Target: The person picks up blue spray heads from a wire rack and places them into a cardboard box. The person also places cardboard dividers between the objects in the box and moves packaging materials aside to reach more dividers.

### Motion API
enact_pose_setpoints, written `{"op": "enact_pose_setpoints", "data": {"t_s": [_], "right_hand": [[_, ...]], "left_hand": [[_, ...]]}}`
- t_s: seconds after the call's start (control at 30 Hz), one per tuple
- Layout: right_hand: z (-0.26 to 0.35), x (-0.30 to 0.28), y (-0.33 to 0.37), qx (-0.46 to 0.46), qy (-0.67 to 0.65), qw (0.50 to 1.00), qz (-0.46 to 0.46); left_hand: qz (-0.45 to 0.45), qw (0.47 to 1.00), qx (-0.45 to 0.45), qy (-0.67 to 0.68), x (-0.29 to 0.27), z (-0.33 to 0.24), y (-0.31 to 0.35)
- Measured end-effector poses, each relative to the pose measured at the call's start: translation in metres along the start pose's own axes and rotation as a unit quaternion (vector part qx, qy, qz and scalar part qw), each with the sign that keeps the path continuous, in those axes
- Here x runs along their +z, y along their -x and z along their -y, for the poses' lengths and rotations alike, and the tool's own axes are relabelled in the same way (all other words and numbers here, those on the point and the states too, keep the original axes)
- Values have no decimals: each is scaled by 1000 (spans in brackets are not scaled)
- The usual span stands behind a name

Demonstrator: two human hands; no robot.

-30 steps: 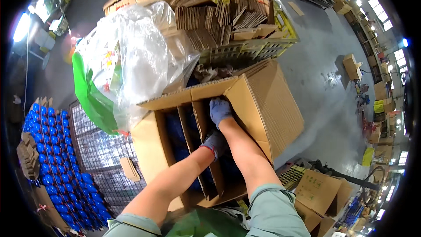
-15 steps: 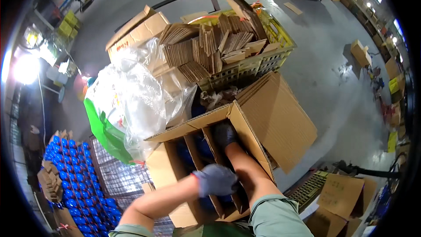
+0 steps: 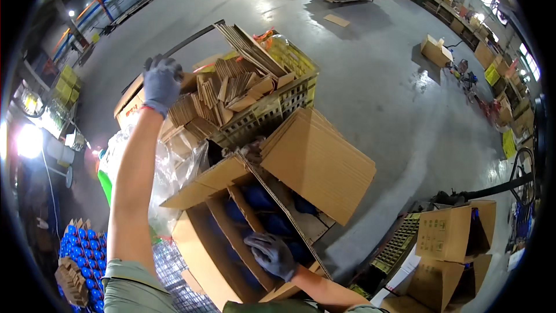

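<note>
Stretched far forward, my left hand (image 3: 163, 84) in a grey glove is over the cardboard box (image 3: 132, 99) at the far left, beside upright cardboard pieces (image 3: 211, 90). Its fingers are apart and slightly bent, and I see nothing held. My right hand (image 3: 272, 257), gloved in grey too, is low over the open carton (image 3: 200, 261), its loosely bent fingers close to a long cardboard divider (image 3: 240, 237). Blue rounded items (image 3: 278, 224) lie between the dividers. Any contact under the right fingers is hidden.
A yellow crate (image 3: 298, 90) holds the cardboard pieces behind the carton. Flat cardboard sheets (image 3: 318, 162) lean at the carton's right. Clear plastic film (image 3: 165, 174) hangs on the left. Rows of blue items (image 3: 87, 249) stand lower left, open boxes (image 3: 446, 237) lower right.
My left hand has gone from above the carton to far forward left. My right hand has come up out of the carton's far compartment and nearer to me. The view has shifted.
</note>
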State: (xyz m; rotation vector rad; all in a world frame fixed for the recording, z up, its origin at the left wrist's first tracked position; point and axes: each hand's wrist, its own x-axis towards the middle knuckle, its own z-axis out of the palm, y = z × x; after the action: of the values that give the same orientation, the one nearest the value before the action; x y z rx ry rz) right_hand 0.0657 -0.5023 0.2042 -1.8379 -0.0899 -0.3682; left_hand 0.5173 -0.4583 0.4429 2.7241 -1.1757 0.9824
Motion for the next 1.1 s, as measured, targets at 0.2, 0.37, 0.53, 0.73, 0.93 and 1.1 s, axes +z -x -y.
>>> {"op": "enact_pose_setpoints", "data": {"t_s": [0.2, 0.37, 0.53, 0.73, 0.93, 1.1], "right_hand": [[83, -31, -23, 127, -659, 739, 63], [135, -8, -64, 151, -839, 518, 78], [48, 19, 43, 310, -563, 754, 137], [29, 68, 126, 349, -386, 838, 165], [56, 40, 96, 375, -157, 914, -15], [31, 39, 55, 375, 292, 880, 20]], "left_hand": [[7, 994, 42, 103, -209, -137, 151], [183, 939, 46, 288, -252, -211, 331], [114, 912, -133, 371, -242, -203, 406], [212, 890, -78, 396, -153, -193, 504], [174, 929, -60, 321, -109, -176, 519], [148, 922, 46, 355, -105, -182, 517]]}}
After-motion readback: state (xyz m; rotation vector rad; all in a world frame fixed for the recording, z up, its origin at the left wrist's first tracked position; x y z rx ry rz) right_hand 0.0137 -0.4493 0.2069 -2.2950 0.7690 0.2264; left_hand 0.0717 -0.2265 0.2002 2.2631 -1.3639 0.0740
